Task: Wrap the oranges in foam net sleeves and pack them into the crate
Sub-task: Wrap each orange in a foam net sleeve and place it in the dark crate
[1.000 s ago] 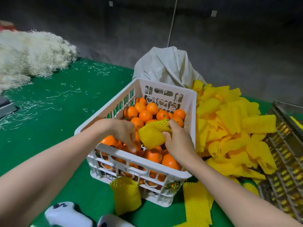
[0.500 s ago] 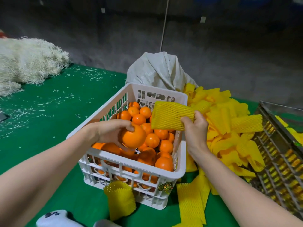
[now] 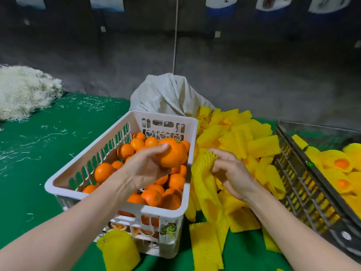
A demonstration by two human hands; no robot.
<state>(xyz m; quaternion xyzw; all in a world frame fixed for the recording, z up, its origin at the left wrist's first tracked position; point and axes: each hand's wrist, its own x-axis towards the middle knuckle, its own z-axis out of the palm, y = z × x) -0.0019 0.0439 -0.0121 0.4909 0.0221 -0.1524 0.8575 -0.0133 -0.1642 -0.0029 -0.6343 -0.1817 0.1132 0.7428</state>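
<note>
Held one big orange [image 3: 172,153] in the left hand [image 3: 144,169], with fingers and thumb curled round it. Held it up over the far right part of the white basket [image 3: 58,190], above the other fruit. Pinched the top of a yellow foam net sleeve [image 3: 203,173] with the right hand [image 3: 232,173], just to the right of the basket, with thumb and fingers bent on the net. Let the rest of that sleeve hang down by the basket's right side. Held the orange and the sleeve close together but apart. Saw lots of bare oranges [image 3: 152,196] heaped inside the white basket. Saw a big pile of yellow sleeves [image 3: 244,137] right beside the basket, on its right. Saw a dark crate [image 3: 304,184] at the far right, past the pile, with wrapped oranges [image 3: 340,163] already inside it. Saw orange skin peeking out of some of those nets. Saw one loose sleeve [image 3: 119,249] lying in front of the basket and a flat one [image 3: 207,245] next to it. Saw a green cover [image 3: 39,163] under all of it. Saw a white sack [image 3: 168,94] behind the basket and a fluffy heap of pale shreds [image 3: 23,90] far off to the left.
</note>
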